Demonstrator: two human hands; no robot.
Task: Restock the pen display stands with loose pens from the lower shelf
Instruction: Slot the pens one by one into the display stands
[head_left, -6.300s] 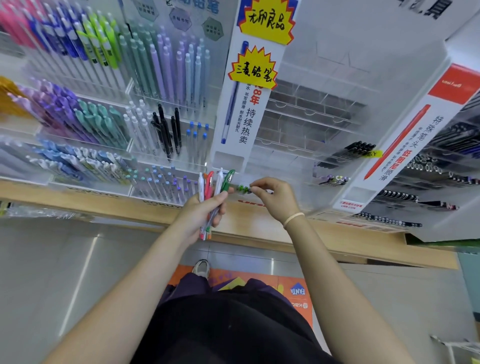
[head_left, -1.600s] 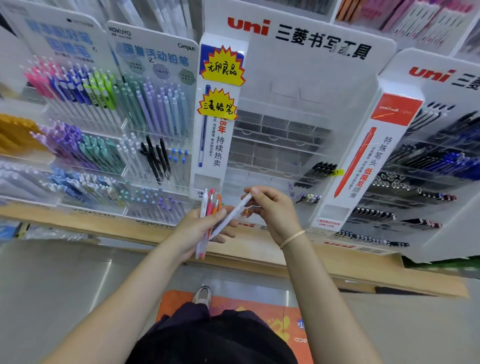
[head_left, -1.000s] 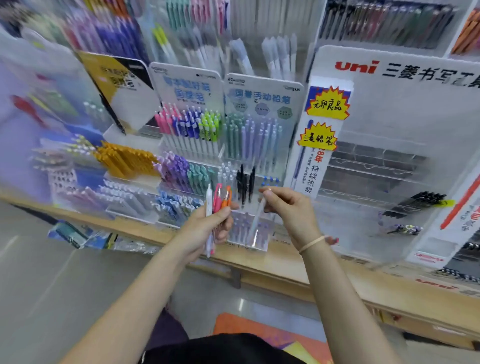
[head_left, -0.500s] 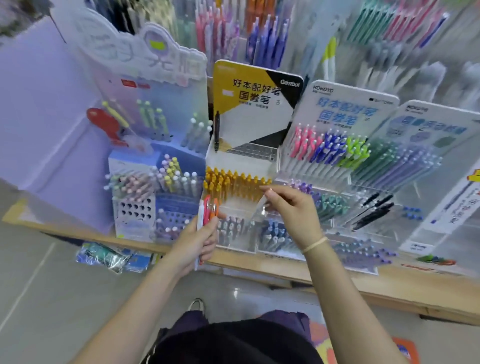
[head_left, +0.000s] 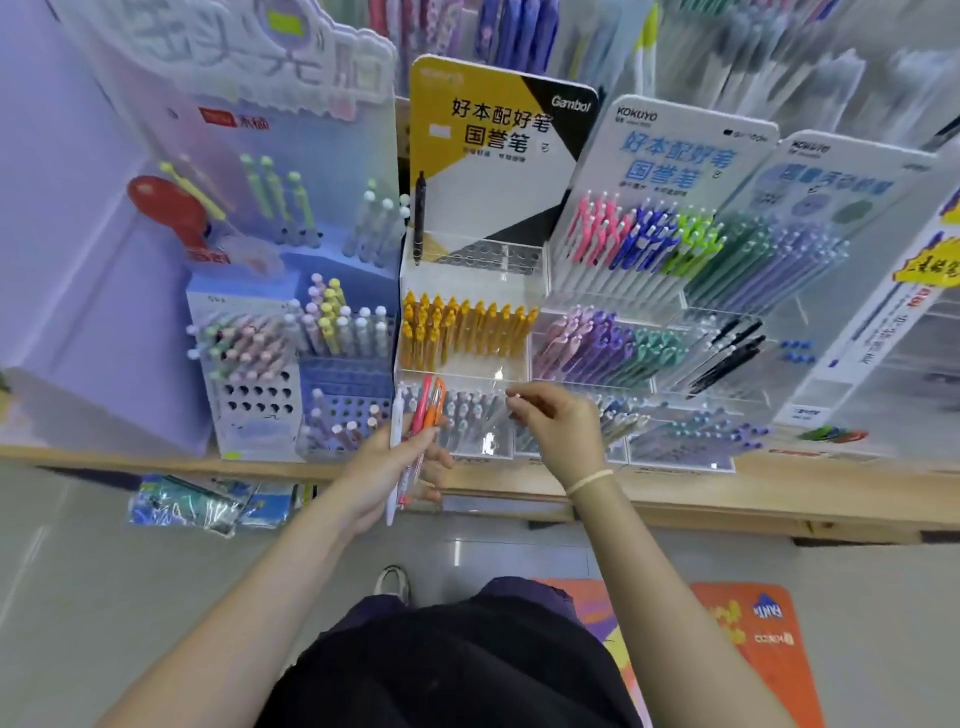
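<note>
My left hand (head_left: 387, 470), just left of the frame's center, grips a small bunch of pens (head_left: 415, 441) upright, fingers curled round the barrels: one white, one pink, one orange, their tops fanning out above my fist. My right hand (head_left: 558, 431), just right of center, pinches a pale, see-through pen (head_left: 500, 413) between thumb and fingertips; the pen is blurred, and it sits in front of the lowest row of the clear display stand (head_left: 467, 364), whether touching it I cannot tell. A pale band (head_left: 589, 480) circles my right wrist. That stand carries a row of yellow-orange pens (head_left: 462, 332) in its middle tier under a yellow and black sign (head_left: 493, 135). Right of it stands a white-signed rack (head_left: 670, 156) with pink, blue and green pens. All the stands rest on a wooden shelf (head_left: 727, 499) crossing the middle of the frame. Below its left part, packets in clear wrap (head_left: 197, 506) lie on the lower shelf.
</note>
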